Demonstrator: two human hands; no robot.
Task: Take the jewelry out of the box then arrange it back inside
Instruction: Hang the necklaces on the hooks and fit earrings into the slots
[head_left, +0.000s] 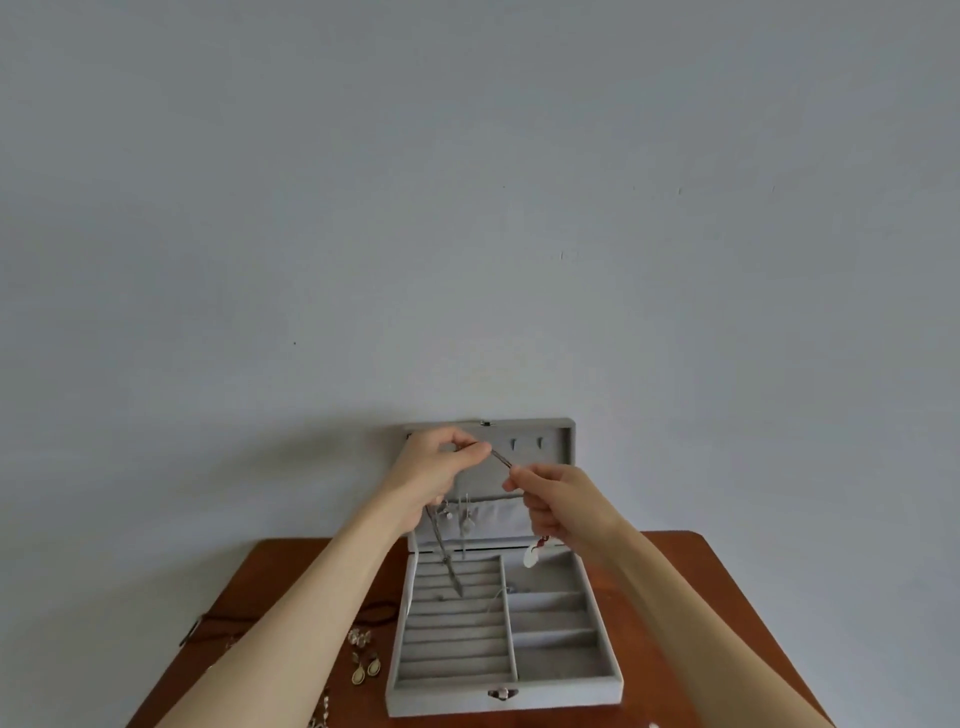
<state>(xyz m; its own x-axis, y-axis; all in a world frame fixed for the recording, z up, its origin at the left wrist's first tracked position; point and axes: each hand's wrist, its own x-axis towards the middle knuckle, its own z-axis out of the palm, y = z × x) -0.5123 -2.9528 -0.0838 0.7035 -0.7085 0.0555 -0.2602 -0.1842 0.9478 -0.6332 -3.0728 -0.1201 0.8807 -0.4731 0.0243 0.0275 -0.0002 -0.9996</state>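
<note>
Head view: both hands (511, 480) pinch a thin necklace (502, 458), clasp indistinct.

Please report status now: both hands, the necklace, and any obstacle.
Left hand and right hand each pinch the necklace, stretched before the open lid. White pendant hangs under right hand. Hanging earrings close by, may snag.

You see soft, even daylight with no hard glare; the grey wall (467, 208) reads flat and slightly dim, darkening a little toward the corners. A faint shadow falls on the wall to the left of the open jewelry box (504, 686). The wide-angle lens stretches your 2 forearms and bends the wooden table (675, 597) edges near the bottom. Fine detail is soft: small jewelry pieces (363, 665) on the table look smeared and compressed.
</note>
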